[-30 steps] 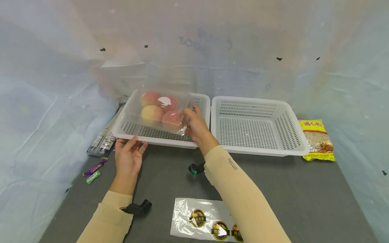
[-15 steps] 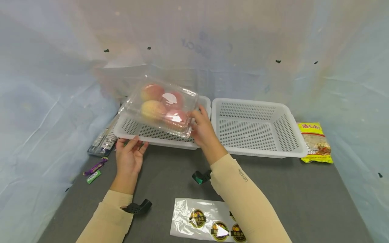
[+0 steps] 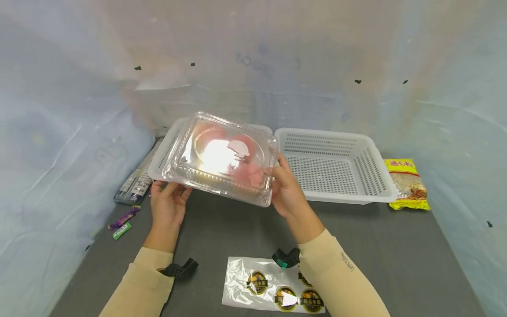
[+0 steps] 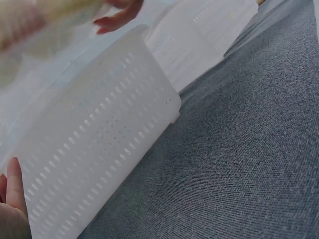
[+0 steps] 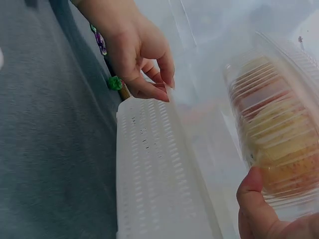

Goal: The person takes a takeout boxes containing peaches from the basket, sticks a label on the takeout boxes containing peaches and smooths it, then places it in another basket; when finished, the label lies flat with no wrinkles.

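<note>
Over the basket, the right hand grips a box; only its wrist view shows the left hand pinching the rim.

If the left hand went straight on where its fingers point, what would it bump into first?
The left hand would meet the white basket on the left first; it seems to be gripping it. The clear fruit box might come next, but depth is unclear.
</note>
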The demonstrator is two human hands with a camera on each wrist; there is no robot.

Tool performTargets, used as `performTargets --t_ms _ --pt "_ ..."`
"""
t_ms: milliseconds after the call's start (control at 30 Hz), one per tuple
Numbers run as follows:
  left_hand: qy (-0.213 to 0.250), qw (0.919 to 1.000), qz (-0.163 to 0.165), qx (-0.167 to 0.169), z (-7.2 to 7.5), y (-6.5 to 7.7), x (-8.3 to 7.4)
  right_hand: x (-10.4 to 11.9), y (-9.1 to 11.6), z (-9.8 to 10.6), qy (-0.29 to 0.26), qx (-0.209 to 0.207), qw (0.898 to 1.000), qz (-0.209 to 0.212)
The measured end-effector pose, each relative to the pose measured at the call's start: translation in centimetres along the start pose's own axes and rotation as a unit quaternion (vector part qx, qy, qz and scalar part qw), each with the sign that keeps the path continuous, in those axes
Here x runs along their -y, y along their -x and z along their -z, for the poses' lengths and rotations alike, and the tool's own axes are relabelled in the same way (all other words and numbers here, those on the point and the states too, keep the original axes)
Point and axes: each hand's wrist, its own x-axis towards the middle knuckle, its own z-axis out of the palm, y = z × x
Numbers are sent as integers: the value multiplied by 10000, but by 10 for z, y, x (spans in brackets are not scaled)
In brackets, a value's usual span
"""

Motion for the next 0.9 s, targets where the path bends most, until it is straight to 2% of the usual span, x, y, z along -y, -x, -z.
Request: performTargets --t_ms 267,467,567,900 --pt "-31 9997 -229 -15 1 -3 2 4 43 25 51 312 9995 78" --pt "-331 9993 -127 67 3 2 -1 7 72 42 267 249 9993 -110" --pt "-377 9991 -117 152 3 3 -1 8 86 50 279 370 9989 -111" --pt "-340 9992 -120 144 4 1 0 11 132 73 321 717 9967 -191"
